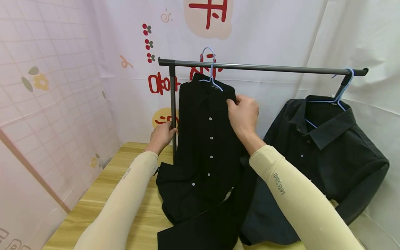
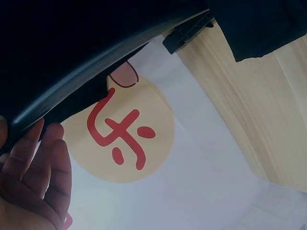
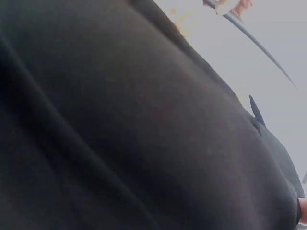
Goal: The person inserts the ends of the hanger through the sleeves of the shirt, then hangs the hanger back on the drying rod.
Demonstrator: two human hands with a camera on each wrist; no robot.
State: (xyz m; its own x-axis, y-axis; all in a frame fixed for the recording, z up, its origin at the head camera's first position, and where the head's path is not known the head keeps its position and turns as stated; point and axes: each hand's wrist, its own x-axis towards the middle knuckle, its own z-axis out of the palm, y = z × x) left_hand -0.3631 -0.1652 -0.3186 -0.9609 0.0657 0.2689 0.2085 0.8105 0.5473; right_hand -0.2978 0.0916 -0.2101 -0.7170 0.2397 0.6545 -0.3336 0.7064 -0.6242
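Observation:
A black button-up shirt [image 1: 203, 139] hangs from a light blue hanger [image 1: 212, 81] on the left part of a dark metal clothes rack [image 1: 265, 67]. My right hand [image 1: 243, 113] pinches this shirt at its right shoulder edge, thumb in front. With thumb and fingers, my left hand [image 1: 162, 136] grips the rack's left upright post [image 1: 172, 90]. In the left wrist view, the left hand [image 2: 36, 179] has its fingertips against the dark post [image 2: 91, 76]. Black cloth [image 3: 144, 120] fills most of the right wrist view. The shirt's lower part lies bunched, partly on the tabletop.
Another dark shirt [image 1: 337, 149] hangs on a blue hanger [image 1: 339, 100] at the rack's right end. Underneath is a wood-grain table [image 1: 103, 198]. White cloth with printed red characters and cherries [image 1: 147, 44] forms the backdrop; a grid-patterned cloth [image 1: 53, 86] stands to the left.

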